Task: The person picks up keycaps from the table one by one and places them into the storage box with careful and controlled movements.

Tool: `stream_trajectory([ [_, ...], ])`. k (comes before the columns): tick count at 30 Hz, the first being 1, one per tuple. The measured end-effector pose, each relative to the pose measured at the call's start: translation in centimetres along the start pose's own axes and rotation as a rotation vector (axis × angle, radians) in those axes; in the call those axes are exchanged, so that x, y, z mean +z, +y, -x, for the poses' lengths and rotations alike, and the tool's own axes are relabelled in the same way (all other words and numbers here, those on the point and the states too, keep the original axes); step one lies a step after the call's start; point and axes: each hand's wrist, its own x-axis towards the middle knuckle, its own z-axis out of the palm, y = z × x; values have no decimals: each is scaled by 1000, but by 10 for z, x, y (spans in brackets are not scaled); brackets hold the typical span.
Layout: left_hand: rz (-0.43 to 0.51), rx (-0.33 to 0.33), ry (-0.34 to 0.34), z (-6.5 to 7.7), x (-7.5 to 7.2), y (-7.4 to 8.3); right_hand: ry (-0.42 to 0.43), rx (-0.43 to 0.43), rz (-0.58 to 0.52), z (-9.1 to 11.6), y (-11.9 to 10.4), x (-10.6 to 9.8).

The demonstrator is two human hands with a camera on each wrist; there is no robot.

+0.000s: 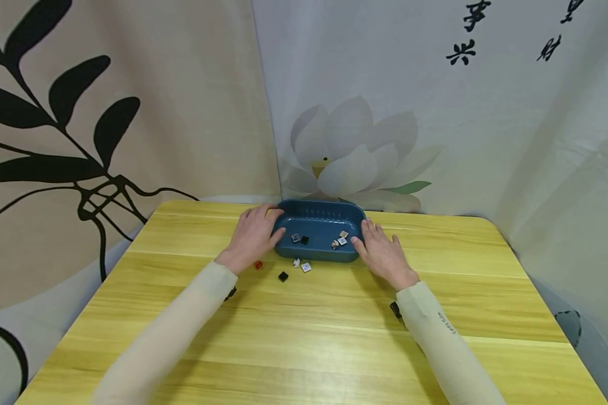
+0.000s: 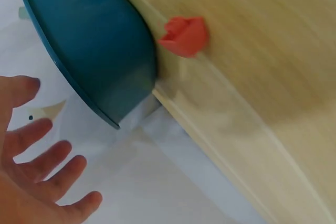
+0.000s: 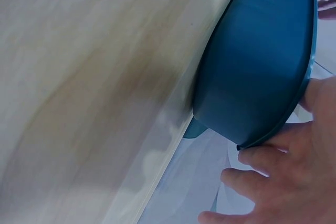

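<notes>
Blue tray [image 1: 316, 219] at far edge of table [image 1: 329, 332]

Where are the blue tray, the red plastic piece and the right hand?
Blue tray [image 1: 318, 227]: head view, bare floor.
Red plastic piece [image 2: 185, 38]: left wrist view, its visible middle.
Right hand [image 1: 383, 254]: head view, back of hand.

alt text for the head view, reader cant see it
A person's left hand and right hand are at opposite ends of a blue tray on a wooden table. Small pieces lie inside and in front of it; printed cloth hangs behind.
</notes>
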Motion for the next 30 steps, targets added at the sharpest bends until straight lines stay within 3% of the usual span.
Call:
stream_trajectory([
  [10,36,-44,-6,29,2,-19,-9,1,2,2,0,2],
  [18,47,-86,-97,47,1,-29,-1,6,-5,2,1,1],
  [26,12,-48,-206,63,5,-31,-2,3,0,1,0,1],
  [30,6,-35,-223,69,7,-32,1,2,5,1,0,1],
])
